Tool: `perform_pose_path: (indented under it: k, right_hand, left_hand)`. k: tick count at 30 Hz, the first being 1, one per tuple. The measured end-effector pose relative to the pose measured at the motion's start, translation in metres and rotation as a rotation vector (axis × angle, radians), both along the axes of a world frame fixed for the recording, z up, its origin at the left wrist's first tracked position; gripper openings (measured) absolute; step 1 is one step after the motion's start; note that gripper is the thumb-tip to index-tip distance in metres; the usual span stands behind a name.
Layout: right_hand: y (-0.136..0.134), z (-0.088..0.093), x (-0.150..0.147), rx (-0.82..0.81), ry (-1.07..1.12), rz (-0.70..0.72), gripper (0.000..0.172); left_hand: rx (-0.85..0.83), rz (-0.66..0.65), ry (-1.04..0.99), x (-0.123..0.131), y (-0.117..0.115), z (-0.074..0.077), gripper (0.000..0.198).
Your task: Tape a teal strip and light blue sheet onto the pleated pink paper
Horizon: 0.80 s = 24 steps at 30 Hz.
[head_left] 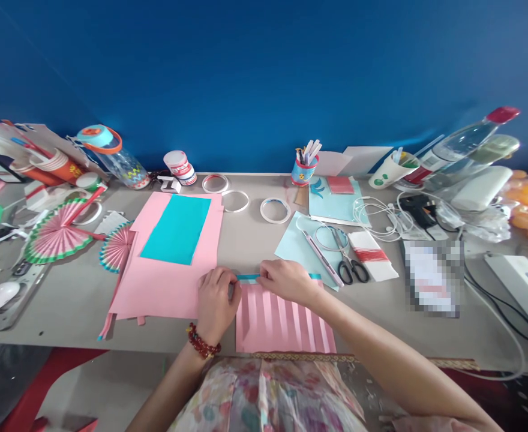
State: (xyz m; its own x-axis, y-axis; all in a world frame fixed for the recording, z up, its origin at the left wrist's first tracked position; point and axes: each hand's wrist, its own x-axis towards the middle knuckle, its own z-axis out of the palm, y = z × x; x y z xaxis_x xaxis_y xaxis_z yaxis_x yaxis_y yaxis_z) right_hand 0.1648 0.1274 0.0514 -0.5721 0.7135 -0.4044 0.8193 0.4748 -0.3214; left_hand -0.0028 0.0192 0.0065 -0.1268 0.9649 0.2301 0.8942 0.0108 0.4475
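A pink sheet of paper [286,324] with accordion creases lies at the table's front edge, a narrow teal strip [247,278] along its far edge. My left hand [219,297] has its fingers curled at the far left corner, thumb and forefinger closed at the strip's end. Farther right, my right hand [286,279] is closed over the strip, fingertips pressed on it and covering its middle. To the left are larger pink sheets [165,294] with a teal paper rectangle [178,231] on top.
Two pleated paper fans [59,233] lie at left. Tape rolls [275,210] sit behind my hands. Right of them are scissors [353,271], a pink-and-white pen-like tool [320,255], red thread on a white card [372,255] and a power strip [522,285]. A pen cup [303,171] stands near the wall.
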Motion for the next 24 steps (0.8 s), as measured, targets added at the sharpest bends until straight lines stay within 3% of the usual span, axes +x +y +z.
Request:
perform_pose_path:
  k: [24]
  right_hand:
    - [-0.0003, 0.0020, -0.0024, 0.012, -0.009, 0.005, 0.018]
  left_hand:
    - [0.013, 0.011, 0.018, 0.0008, 0.0007, 0.0014, 0.008]
